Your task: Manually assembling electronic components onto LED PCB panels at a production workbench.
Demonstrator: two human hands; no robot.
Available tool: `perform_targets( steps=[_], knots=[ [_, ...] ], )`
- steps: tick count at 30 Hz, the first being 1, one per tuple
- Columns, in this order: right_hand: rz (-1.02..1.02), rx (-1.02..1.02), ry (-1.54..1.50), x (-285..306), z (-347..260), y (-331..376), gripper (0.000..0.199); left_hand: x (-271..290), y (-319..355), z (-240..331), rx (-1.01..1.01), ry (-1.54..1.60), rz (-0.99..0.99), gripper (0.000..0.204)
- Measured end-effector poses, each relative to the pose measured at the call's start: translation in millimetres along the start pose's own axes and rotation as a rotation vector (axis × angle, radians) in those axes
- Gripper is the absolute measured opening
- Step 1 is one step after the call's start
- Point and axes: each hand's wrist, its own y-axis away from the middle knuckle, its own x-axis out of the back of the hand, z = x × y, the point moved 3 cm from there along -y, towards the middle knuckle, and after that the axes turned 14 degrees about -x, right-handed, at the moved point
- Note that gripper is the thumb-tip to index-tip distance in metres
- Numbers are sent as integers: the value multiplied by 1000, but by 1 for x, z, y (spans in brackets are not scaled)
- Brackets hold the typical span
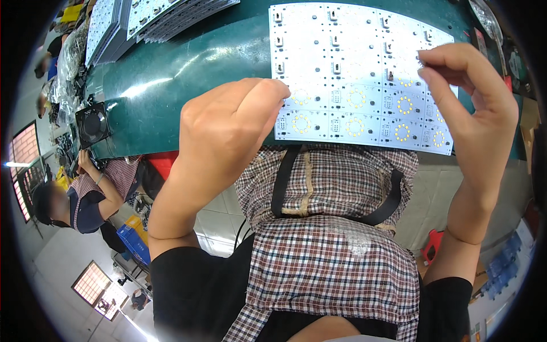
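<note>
A white circuit board panel (353, 85) lies on the green table in front of me, divided into rows and columns. Small switches, such as one slide switch (337, 68), stand upright in its far three rows. Rings of yellow LEDs (355, 127) show in the near rows. My left hand (228, 122) is closed over the panel's left edge, fingertips pressed together; what they hold, if anything, is hidden. Above the panel's right side, my right hand (476, 94) pinches a tiny piece between thumb and index finger, too small to name.
Stacked circuit panels (171, 20) stand at the far left of the green table (171, 102). A black fan (93, 124) sits at its left edge. Another person (94, 194) works at the left. Clear plastic bags (71, 65) lie beyond, and a red stool (433, 245) stands at the lower right.
</note>
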Motion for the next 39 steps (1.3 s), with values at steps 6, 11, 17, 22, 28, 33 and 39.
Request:
perform_targets(
  steps=[6, 11, 17, 22, 28, 33, 39],
  knots=[
    [-64, -112, -19, -1, 4, 24, 19, 1, 2, -3, -60, -11, -1, 15],
    [-31, -217, -92, -14, 16, 43, 16, 0, 1, -11, 5, 116, -16, 15],
    [11, -224, -131, -18, 21, 44, 17, -2, -4, -24, 128, 329, -73, 17],
    [11, -227, -128, -19, 21, 44, 17, -3, -11, -38, 202, 528, -148, 16],
    [-28, -257, -143, -20, 24, 46, 16, -3, -12, -40, 197, 548, -174, 15],
    [34, -247, -135, -22, 23, 45, 16, 1, -10, -25, 0, 211, -136, 17],
    [31, -263, -134, -22, 20, 45, 15, -4, 7, -24, -10, 243, 9, 20]
  ],
)
